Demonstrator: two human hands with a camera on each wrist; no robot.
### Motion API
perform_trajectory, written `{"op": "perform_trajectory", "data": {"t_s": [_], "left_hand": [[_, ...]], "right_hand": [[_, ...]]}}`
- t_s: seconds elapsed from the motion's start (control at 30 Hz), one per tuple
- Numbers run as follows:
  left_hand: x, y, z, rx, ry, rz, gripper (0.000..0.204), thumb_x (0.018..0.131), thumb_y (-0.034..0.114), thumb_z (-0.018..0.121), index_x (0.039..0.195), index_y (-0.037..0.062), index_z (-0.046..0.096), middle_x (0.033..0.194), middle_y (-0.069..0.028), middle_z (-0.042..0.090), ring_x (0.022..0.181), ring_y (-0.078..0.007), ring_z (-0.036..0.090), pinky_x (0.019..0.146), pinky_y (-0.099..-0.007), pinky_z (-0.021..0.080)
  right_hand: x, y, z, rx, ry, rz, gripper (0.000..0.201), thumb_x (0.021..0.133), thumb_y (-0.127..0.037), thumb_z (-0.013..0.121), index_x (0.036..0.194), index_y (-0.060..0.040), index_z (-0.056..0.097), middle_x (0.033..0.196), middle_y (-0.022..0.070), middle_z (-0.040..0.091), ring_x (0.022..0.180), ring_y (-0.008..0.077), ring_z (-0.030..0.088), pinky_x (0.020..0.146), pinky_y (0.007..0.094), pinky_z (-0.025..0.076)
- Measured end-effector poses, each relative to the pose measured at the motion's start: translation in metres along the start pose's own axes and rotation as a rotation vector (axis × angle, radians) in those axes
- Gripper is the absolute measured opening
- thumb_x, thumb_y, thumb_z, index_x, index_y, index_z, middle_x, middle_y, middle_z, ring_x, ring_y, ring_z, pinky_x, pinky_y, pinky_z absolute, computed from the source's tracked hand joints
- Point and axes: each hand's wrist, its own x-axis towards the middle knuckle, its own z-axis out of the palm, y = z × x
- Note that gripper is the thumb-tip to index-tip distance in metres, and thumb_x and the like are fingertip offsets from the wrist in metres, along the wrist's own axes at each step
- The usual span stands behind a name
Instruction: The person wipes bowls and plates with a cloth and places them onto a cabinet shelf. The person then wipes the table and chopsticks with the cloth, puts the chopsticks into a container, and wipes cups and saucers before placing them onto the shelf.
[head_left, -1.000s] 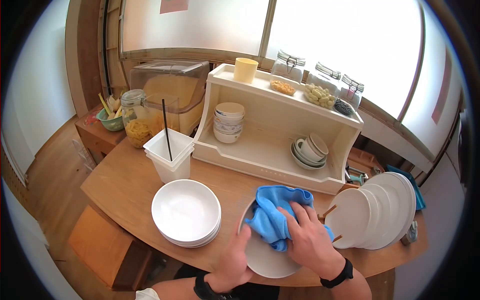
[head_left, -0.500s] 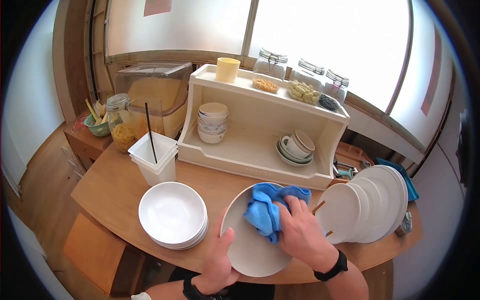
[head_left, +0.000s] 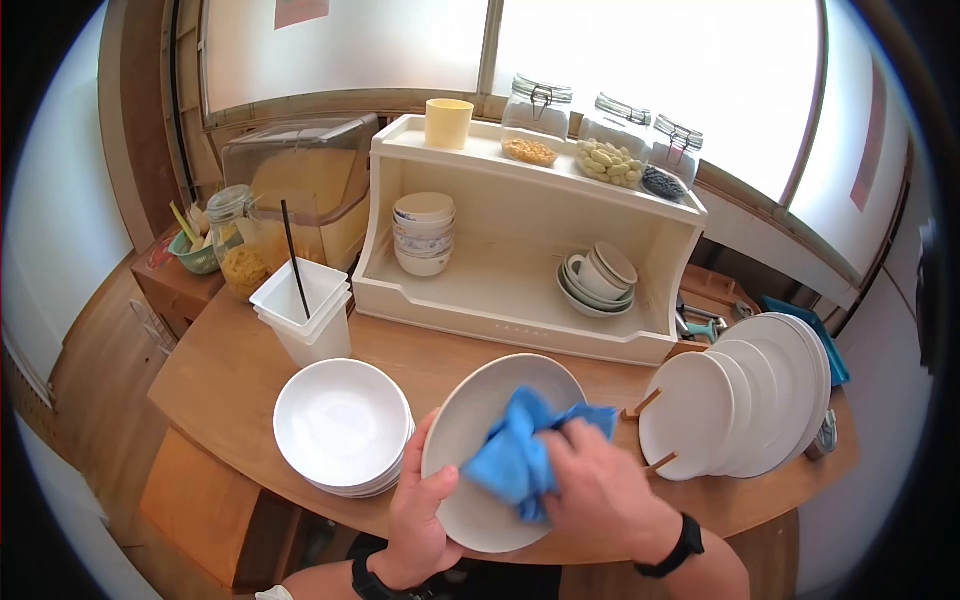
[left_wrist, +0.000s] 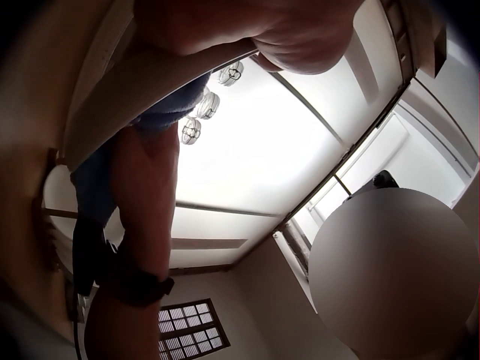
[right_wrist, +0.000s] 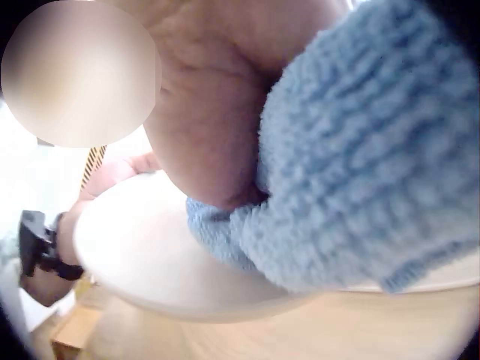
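Note:
My left hand (head_left: 420, 510) grips a white plate (head_left: 480, 400) by its left rim, thumb over the upper face and fingers beneath. The plate is held tilted above the front of the table. In my right hand (head_left: 600, 495) a blue cloth (head_left: 515, 450) is bunched and pressed against the plate's face; hand and cloth are blurred by motion. The right wrist view shows the fluffy cloth (right_wrist: 360, 157) filling the right side, with the pale plate (right_wrist: 150, 240) below. From the left wrist, the plate's underside (left_wrist: 150, 82) appears at the upper left.
A stack of white bowls (head_left: 342, 425) stands left of the plate. White plates (head_left: 690, 415) lean upright in a wooden rack at right. Behind is a cream shelf (head_left: 510, 340) with bowls and cups inside and jars on top. White square containers (head_left: 310, 320) stand at left.
The cloth has been rubbed over the plate, shifting from its upper right toward its middle. The plate has moved left and tilted more toward the head camera. The head view has shifted slightly.

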Motion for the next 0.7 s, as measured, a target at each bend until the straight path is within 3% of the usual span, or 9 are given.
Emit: {"op": "perform_trajectory", "data": {"t_s": [0.1, 0.17, 0.37, 0.43, 0.53, 0.57, 0.63, 0.67, 0.7], "left_hand": [[-0.003, -0.011, -0.008, -0.035, -0.041, -0.017, 0.065, 0.093, 0.015, 0.049, 0.152, 0.0081, 0.022, 0.147, -0.0160, 0.036, 0.133, -0.0277, 0.042, 0.110, -0.0441, 0.037], [-0.009, -0.018, -0.007, -0.143, 0.002, -0.121, 0.074, 0.084, 0.006, 0.051, 0.152, 0.0083, 0.023, 0.146, -0.0161, 0.038, 0.135, -0.0289, 0.040, 0.112, -0.0453, 0.035], [-0.017, -0.019, -0.013, 0.028, -0.071, -0.027, 0.081, 0.077, 0.001, 0.052, 0.152, 0.0086, 0.023, 0.146, -0.0163, 0.039, 0.136, -0.0304, 0.040, 0.113, -0.0462, 0.033], [-0.017, -0.016, -0.015, 0.083, -0.096, 0.009, 0.083, 0.075, 0.000, 0.052, 0.152, 0.0087, 0.023, 0.146, -0.0163, 0.039, 0.136, -0.0310, 0.039, 0.114, -0.0465, 0.032], [-0.015, -0.011, -0.014, 0.118, -0.066, 0.054, 0.095, 0.062, -0.007, 0.053, 0.151, 0.0098, 0.025, 0.143, -0.0166, 0.042, 0.135, -0.0337, 0.041, 0.115, -0.0479, 0.031], [-0.014, -0.008, -0.016, 0.126, -0.076, 0.049, 0.095, 0.062, -0.007, 0.053, 0.151, 0.0098, 0.025, 0.143, -0.0166, 0.042, 0.135, -0.0337, 0.041, 0.115, -0.0479, 0.031], [-0.013, -0.004, -0.020, 0.065, -0.097, 0.138, 0.082, 0.070, -0.002, 0.052, 0.148, 0.0062, 0.029, 0.142, -0.0174, 0.043, 0.130, -0.0342, 0.046, 0.109, -0.0480, 0.038], [-0.011, -0.005, -0.008, 0.190, -0.086, 0.290, 0.051, 0.088, 0.009, 0.050, 0.137, -0.0054, 0.042, 0.134, -0.0181, 0.052, 0.121, -0.0315, 0.054, 0.099, -0.0412, 0.046], [-0.012, -0.005, -0.010, 0.190, -0.084, 0.293, 0.051, 0.088, 0.009, 0.050, 0.137, -0.0054, 0.042, 0.134, -0.0181, 0.052, 0.121, -0.0315, 0.054, 0.099, -0.0412, 0.046]], "right_hand": [[-0.006, -0.017, 0.010, 0.068, -0.014, -0.148, 0.045, 0.077, -0.013, 0.065, 0.121, -0.0081, 0.059, 0.111, 0.0161, 0.057, 0.099, 0.0320, 0.061, 0.082, 0.0399, 0.053], [0.001, -0.027, 0.000, -0.187, 0.363, -0.498, 0.040, 0.084, -0.015, 0.058, 0.123, -0.0104, 0.059, 0.125, 0.0154, 0.057, 0.112, 0.0297, 0.060, 0.093, 0.0399, 0.051], [0.029, -0.022, -0.025, -0.356, 0.465, -0.618, 0.038, 0.089, -0.020, 0.052, 0.126, -0.0101, 0.056, 0.135, 0.0131, 0.055, 0.125, 0.0285, 0.053, 0.107, 0.0434, 0.040], [0.037, -0.017, -0.035, -0.341, 0.473, -0.593, 0.038, 0.088, -0.020, 0.053, 0.125, -0.0090, 0.054, 0.124, 0.0122, 0.060, 0.118, 0.0283, 0.057, 0.106, 0.0438, 0.040], [0.042, -0.005, -0.047, -0.312, 0.299, -0.348, 0.032, 0.085, -0.014, 0.056, 0.115, -0.0061, 0.055, 0.094, 0.0080, 0.059, 0.088, 0.0251, 0.062, 0.083, 0.0380, 0.050], [0.040, 0.003, -0.045, -0.312, 0.308, -0.338, 0.032, 0.085, -0.014, 0.056, 0.115, -0.0061, 0.055, 0.094, 0.0080, 0.059, 0.088, 0.0251, 0.062, 0.083, 0.0380, 0.050], [0.035, 0.022, -0.041, 0.033, 0.419, -0.220, 0.033, 0.083, -0.012, 0.059, 0.115, -0.0049, 0.055, 0.093, 0.0097, 0.061, 0.086, 0.0253, 0.063, 0.077, 0.0354, 0.051], [0.027, 0.025, -0.042, 0.125, 0.372, -0.177, 0.038, 0.080, -0.007, 0.064, 0.116, -0.0029, 0.055, 0.099, 0.0132, 0.063, 0.090, 0.0270, 0.064, 0.078, 0.0347, 0.052], [0.021, 0.031, -0.033, 0.125, 0.371, -0.181, 0.038, 0.080, -0.007, 0.064, 0.116, -0.0029, 0.055, 0.099, 0.0132, 0.063, 0.090, 0.0270, 0.064, 0.078, 0.0347, 0.052]]}}
